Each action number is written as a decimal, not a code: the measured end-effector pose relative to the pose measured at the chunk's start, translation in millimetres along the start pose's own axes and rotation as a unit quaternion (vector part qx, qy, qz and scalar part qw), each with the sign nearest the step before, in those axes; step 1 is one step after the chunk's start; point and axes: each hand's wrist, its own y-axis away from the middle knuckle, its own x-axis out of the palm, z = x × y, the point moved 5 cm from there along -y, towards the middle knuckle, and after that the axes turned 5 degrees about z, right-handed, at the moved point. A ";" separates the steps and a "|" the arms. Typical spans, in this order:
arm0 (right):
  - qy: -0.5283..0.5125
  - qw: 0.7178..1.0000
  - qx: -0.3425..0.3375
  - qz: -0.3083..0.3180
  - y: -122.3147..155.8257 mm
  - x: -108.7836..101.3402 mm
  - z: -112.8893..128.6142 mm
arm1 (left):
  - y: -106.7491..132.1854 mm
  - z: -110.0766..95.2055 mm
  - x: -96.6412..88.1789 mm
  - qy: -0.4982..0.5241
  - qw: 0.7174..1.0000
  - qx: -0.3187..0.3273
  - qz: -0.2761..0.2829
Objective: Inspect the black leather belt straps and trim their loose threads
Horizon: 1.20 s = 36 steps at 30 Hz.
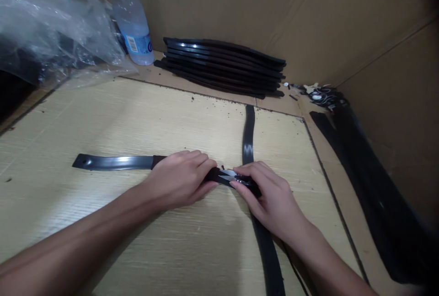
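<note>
A curved, glossy black strip with a hole near its left end lies across the board, a dark sleeve round its middle part. My left hand is closed over that sleeved part and presses it down. In my right hand is a small pair of thread snips, their pointed silver blades parted at the right end of the strip, close to my left fingertips. The hand hides most of the snips' body. Beneath my right hand runs a second black strip, from the far edge towards me.
Several similar black strips are stacked against the cardboard wall. Behind on the left stand a water bottle and a clear plastic bag. Scraps fill the right corner, with long black pieces along the right side.
</note>
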 end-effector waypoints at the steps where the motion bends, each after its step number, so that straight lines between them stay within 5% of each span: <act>1: 0.000 1.000 -0.001 0.001 -0.1 0.0 -0.1 | -0.1 0.0 0.1 0.001 1.000 -0.001 0.001; 36: 0.001 1.000 -0.012 0.000 -0.8 -0.2 0.1 | 0.2 -0.4 -0.2 -0.003 1.000 0.005 -0.015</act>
